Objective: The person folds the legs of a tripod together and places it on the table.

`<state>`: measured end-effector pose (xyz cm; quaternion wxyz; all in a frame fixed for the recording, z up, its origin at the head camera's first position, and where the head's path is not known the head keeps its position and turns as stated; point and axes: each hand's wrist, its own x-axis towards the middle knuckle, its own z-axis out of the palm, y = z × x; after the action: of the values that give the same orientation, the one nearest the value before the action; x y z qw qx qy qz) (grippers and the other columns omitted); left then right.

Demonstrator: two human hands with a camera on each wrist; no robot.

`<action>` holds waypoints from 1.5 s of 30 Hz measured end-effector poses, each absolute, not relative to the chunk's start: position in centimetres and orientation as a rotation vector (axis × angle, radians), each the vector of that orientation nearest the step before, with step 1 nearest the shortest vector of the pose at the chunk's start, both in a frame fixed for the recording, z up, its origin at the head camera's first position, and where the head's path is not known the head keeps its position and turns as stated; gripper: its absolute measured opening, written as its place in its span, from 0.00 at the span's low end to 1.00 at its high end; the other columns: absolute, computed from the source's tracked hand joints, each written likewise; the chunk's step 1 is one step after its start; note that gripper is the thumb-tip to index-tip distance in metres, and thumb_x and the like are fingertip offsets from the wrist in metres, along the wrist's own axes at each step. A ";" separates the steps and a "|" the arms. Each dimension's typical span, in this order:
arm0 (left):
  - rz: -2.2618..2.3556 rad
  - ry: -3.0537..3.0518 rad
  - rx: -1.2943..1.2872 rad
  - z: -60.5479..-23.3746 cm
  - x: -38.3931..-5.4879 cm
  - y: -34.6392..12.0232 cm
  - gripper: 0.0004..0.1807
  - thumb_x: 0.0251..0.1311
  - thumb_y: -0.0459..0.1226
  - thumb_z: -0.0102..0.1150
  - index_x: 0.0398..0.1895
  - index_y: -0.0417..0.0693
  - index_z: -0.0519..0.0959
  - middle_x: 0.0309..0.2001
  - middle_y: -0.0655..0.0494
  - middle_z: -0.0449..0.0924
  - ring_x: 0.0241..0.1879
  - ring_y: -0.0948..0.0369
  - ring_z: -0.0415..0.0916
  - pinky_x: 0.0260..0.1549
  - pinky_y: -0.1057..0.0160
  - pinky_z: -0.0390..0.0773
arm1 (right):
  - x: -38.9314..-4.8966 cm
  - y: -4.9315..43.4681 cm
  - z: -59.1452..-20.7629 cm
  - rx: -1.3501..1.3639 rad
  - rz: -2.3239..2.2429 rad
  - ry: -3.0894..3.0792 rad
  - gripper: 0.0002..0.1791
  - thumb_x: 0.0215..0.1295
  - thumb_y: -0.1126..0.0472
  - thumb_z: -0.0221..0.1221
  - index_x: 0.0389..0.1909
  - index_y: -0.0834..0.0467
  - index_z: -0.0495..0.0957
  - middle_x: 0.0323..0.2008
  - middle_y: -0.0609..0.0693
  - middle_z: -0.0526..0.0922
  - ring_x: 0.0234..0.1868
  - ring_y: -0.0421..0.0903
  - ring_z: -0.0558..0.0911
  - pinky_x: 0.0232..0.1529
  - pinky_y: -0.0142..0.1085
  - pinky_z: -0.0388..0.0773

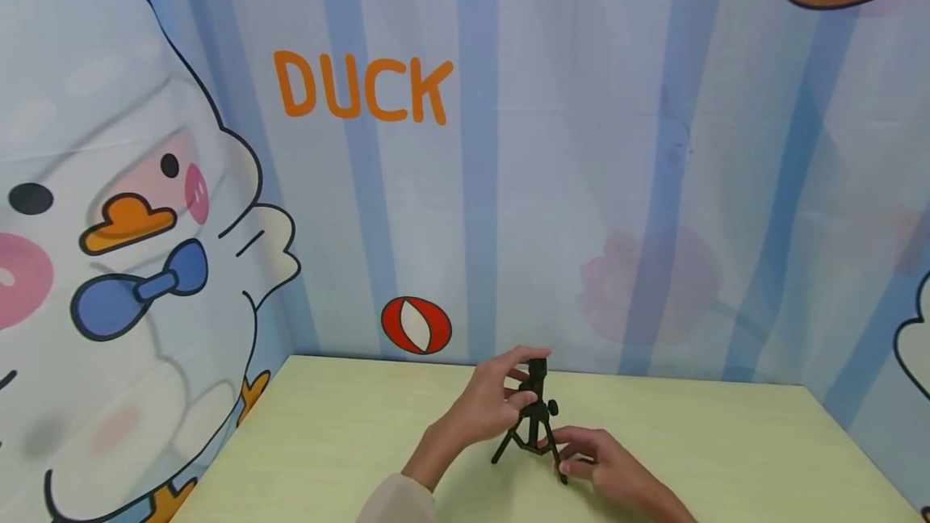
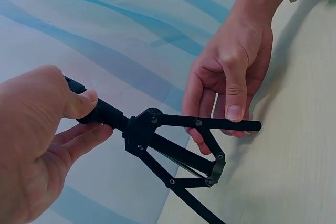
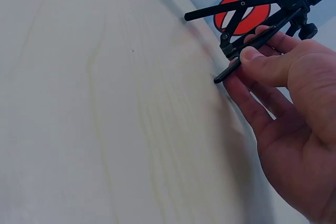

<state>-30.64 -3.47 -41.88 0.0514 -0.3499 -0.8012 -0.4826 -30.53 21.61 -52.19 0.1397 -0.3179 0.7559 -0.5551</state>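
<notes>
A small black tripod is held upright over the table, its legs partly spread. My left hand grips its upper column, with the thumb and fingers around it in the left wrist view. Low on the right side, my right hand pinches one leg near its foot between thumb and fingers. A second leg slants away on the other side. The side knob sticks out to the right below the head. Part of the tripod's top is hidden behind my left fingers.
A pale yellow table lies under the hands. Behind it hangs a blue and white striped cloth printed with a duck, orange letters and a red and white ball.
</notes>
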 end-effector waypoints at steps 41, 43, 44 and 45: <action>-1.525 -2.424 -1.114 -42.0 -29.9 -3.3 0.38 0.66 0.21 0.62 0.73 0.65 0.73 0.67 0.62 0.75 0.52 0.64 0.81 0.48 0.68 0.83 | -30.1 20.7 -52.4 -0.965 -1.682 2.276 0.11 0.71 0.70 0.62 0.52 0.67 0.84 0.47 0.61 0.86 0.47 0.45 0.85 0.51 0.36 0.84; -1.526 -2.424 -1.115 -42.0 -29.9 -3.3 0.38 0.66 0.21 0.62 0.73 0.65 0.72 0.67 0.62 0.74 0.53 0.64 0.81 0.48 0.68 0.83 | -30.1 20.8 -52.5 -0.980 -1.688 2.268 0.12 0.71 0.70 0.63 0.52 0.67 0.84 0.47 0.62 0.86 0.47 0.45 0.86 0.51 0.36 0.84; -1.529 -2.425 -1.115 -41.9 -29.9 -3.3 0.38 0.66 0.21 0.62 0.73 0.65 0.72 0.67 0.62 0.74 0.53 0.64 0.81 0.49 0.68 0.83 | -30.2 20.8 -52.6 -0.986 -1.692 2.262 0.12 0.71 0.70 0.63 0.52 0.68 0.84 0.48 0.63 0.86 0.47 0.45 0.86 0.51 0.36 0.84; -1.529 -2.426 -1.115 -41.9 -29.8 -3.3 0.38 0.66 0.21 0.62 0.73 0.65 0.72 0.67 0.63 0.74 0.53 0.64 0.81 0.49 0.68 0.83 | -30.2 20.9 -52.6 -0.986 -1.695 2.255 0.12 0.71 0.70 0.63 0.53 0.68 0.84 0.48 0.63 0.86 0.48 0.45 0.86 0.51 0.36 0.84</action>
<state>-29.84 -3.29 -41.94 0.0323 -0.3623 -0.7881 -0.4966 -30.17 20.86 -52.59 0.0765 -0.3291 0.7524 -0.5655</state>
